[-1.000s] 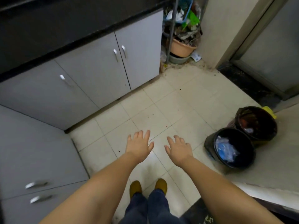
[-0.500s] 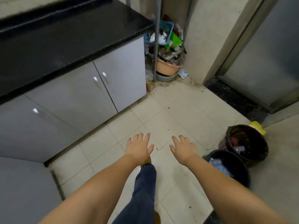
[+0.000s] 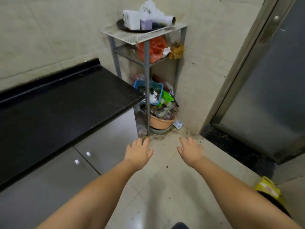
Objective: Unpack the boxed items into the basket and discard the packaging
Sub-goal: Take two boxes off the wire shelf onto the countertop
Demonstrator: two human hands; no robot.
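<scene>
Hands reach forward over the tiled floor (image 3: pixel 166 192), palms down, fingers spread and holding nothing. The left hand (image 3: pixel 138 152) and the right hand (image 3: pixel 191 150) float side by side, well apart from each other, with both bare forearms running back toward the bottom edge.

The boxes (image 3: pixel 137 20) sit at about 12 o'clock from the hands, far off and higher up, on the top shelf of a metal rack (image 3: pixel 146 66) in the corner. They are white and pale purple cartons lying on a dark plate (image 3: pixel 121 25), beside a white roll (image 3: pixel 167 19). Neither hand touches them.

A blue basket (image 3: pixel 140 84) rests on a lower shelf of the same rack, also near 12 o'clock, closer to the left hand than the right, already crowded with scraps and a green packet (image 3: pixel 166 97). Under it stands an orange bowl (image 3: pixel 162 123) on the floor.

A black counter (image 3: pixel 62 103) with grey cabinet doors (image 3: pixel 105 146) stretches out at 9 to 10 o'clock. A grey door (image 3: pixel 272 90) fills the 2 o'clock side. At 4 o'clock, the rim of a black bin (image 3: pixel 279 206) shows with a yellow pack (image 3: pixel 267 189) on its edge.
</scene>
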